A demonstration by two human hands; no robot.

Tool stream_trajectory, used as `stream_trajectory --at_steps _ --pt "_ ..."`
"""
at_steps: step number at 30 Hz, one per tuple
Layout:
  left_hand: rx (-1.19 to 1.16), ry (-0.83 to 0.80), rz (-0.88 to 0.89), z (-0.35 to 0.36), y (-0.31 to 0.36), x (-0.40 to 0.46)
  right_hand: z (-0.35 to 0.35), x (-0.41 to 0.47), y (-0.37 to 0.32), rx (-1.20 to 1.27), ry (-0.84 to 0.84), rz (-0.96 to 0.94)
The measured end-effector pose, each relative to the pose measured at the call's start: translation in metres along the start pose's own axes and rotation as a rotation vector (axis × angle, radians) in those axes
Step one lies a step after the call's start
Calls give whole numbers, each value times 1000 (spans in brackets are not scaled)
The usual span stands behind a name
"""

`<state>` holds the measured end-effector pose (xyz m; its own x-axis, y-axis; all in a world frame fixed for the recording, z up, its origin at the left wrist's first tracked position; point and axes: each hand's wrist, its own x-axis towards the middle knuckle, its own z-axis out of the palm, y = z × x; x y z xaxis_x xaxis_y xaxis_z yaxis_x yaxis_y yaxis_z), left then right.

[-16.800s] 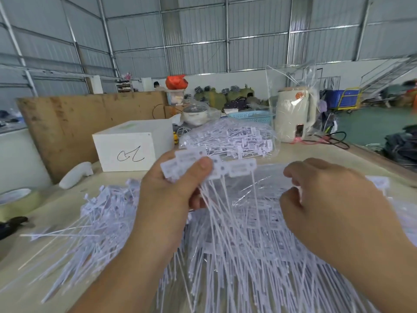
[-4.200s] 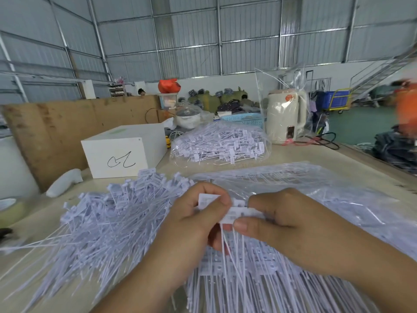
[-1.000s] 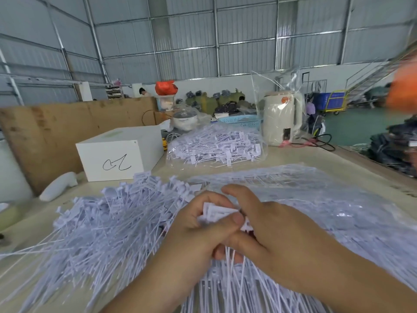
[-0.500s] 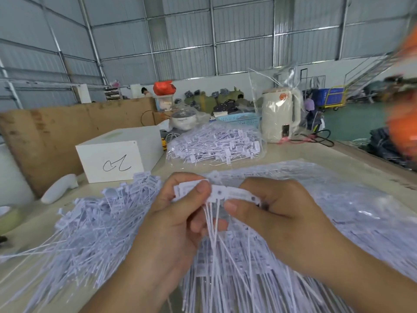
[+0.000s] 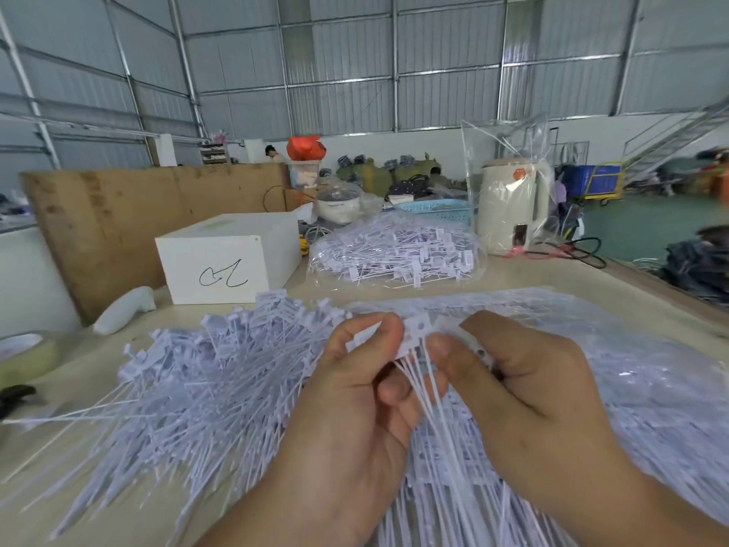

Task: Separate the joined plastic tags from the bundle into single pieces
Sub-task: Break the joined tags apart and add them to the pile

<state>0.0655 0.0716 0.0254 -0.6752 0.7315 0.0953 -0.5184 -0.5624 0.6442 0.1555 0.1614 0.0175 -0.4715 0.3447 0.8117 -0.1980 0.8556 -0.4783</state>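
A strip of joined white plastic tags (image 5: 417,333) is pinched between both hands at the middle of the view, its thin tails hanging down between the palms. My left hand (image 5: 355,392) grips the strip's left end with thumb and forefinger. My right hand (image 5: 516,380) grips its right end, thumb tip almost touching the left thumb. To the left on the table lies a pile of single tags (image 5: 189,388). Under and right of my hands lies a clear plastic bag of tag bundles (image 5: 631,373).
A white box (image 5: 221,262) with a black scribble stands behind the pile. A second bag of tags (image 5: 394,250) lies beyond, next to a cream kettle (image 5: 513,207) in plastic. A plywood board (image 5: 118,223) leans at left. A tape roll (image 5: 23,357) sits at the left edge.
Over the last half second my hands have closed together, bending the strip of tags so the thumbs nearly meet. Before that the strip was held stretched straight between them.
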Motion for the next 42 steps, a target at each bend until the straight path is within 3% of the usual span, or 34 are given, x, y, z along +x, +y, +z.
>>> stream_trajectory --at_steps 3,6,8,11,15,18,23,33,42 --pt "-29 3 -16 -5 4 4 2 2 -4 -32 51 1" --pt "-42 25 38 -17 26 19 -11 8 1 87 205 90" --pt "103 -16 104 -19 36 24 -21 13 4 137 201 133" --pt "387 -145 106 -17 25 18 -20 12 7 193 -47 141" --pt "566 -241 112 -15 14 12 -12 6 10 26 -367 108" --pt "598 -269 109 -14 15 10 -13 5 14 -165 -443 91" --pt "706 -335 125 -15 12 9 -11 2 14 -278 -516 108" --pt "590 -158 337 -14 20 13 -32 17 19 -23 -390 184" --pt "235 -37 205 -1 8 9 -4 7 -2 346 -28 312"
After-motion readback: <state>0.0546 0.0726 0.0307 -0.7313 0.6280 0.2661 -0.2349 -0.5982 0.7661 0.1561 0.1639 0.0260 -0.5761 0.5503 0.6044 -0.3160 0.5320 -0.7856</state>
